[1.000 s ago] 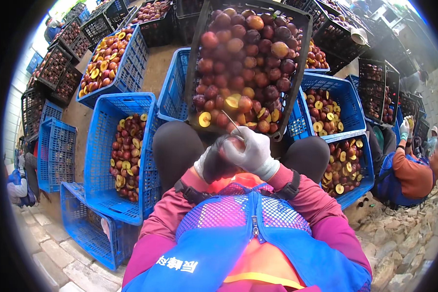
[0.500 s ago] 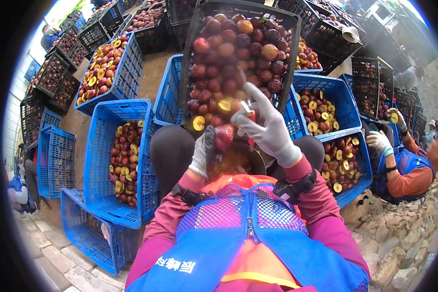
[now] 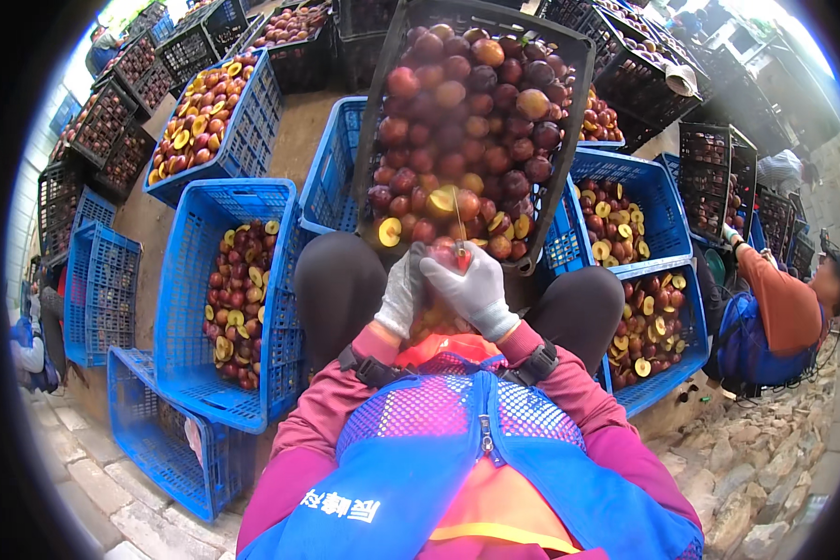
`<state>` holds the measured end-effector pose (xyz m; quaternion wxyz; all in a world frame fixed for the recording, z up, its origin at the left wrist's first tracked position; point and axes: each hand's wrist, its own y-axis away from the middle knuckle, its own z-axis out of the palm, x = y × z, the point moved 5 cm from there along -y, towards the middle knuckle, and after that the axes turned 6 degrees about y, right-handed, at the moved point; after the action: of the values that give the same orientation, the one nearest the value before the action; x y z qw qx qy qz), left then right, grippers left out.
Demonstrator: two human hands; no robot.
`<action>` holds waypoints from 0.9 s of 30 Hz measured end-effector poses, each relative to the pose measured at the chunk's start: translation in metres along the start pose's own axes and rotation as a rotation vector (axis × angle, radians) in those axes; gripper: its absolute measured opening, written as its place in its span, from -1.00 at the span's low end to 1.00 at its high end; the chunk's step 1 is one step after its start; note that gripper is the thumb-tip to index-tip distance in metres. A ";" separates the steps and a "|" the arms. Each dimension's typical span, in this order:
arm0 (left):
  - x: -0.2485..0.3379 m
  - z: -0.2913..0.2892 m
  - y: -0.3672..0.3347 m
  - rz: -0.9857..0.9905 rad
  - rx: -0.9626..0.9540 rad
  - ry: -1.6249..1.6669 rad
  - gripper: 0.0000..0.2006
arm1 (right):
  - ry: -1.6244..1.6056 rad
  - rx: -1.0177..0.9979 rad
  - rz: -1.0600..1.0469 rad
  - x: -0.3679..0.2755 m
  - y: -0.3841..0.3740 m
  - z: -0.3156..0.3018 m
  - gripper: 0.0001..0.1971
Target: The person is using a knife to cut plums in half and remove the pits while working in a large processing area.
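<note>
My gloved left hand [image 3: 401, 291] is closed round a reddish plum [image 3: 441, 252], partly hidden between the two hands. My gloved right hand [image 3: 471, 287] meets it from the other side, its fingers wrapped round a red-handled knife [image 3: 462, 257] whose thin blade points up and away. Both hands are close together above my lap, at the near edge of a black crate [image 3: 584, 79] of whole purple-red plums [image 3: 476, 121]. Cut plum pieces with yellow flesh [image 3: 390, 231] lie along that crate's near side.
Blue crates of cut plums stand at left [image 3: 170, 308], far left [image 3: 269, 103] and right [image 3: 691, 322]. Black plum crates [image 3: 112, 168] are stacked behind. An empty-looking blue crate [image 3: 149, 457] sits at lower left. A co-worker [image 3: 765, 317] sits at right, beside rubble [image 3: 747, 476].
My right hand has come down and in with the knife, from above the plum to against it. Both hands are now together. The co-worker at right has reached an arm forward.
</note>
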<state>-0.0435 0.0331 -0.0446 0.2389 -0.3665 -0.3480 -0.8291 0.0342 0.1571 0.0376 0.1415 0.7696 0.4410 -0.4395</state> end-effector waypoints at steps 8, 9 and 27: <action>0.060 0.036 0.033 0.928 -0.396 -0.854 -0.71 | 0.192 0.088 -0.220 -0.021 0.001 0.012 -0.66; 0.064 0.038 0.036 0.946 -0.425 -0.870 -0.68 | 0.223 0.089 -0.248 -0.022 0.000 0.017 -0.68; 0.029 0.008 0.038 -0.126 -0.542 0.302 -0.55 | -0.601 -0.502 0.433 -0.031 -0.025 -0.014 -0.62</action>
<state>-0.0326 0.0105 -0.0027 0.1296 -0.2671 -0.0970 -0.9500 0.0150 0.1628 0.0748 0.5345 0.6240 0.3021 -0.4834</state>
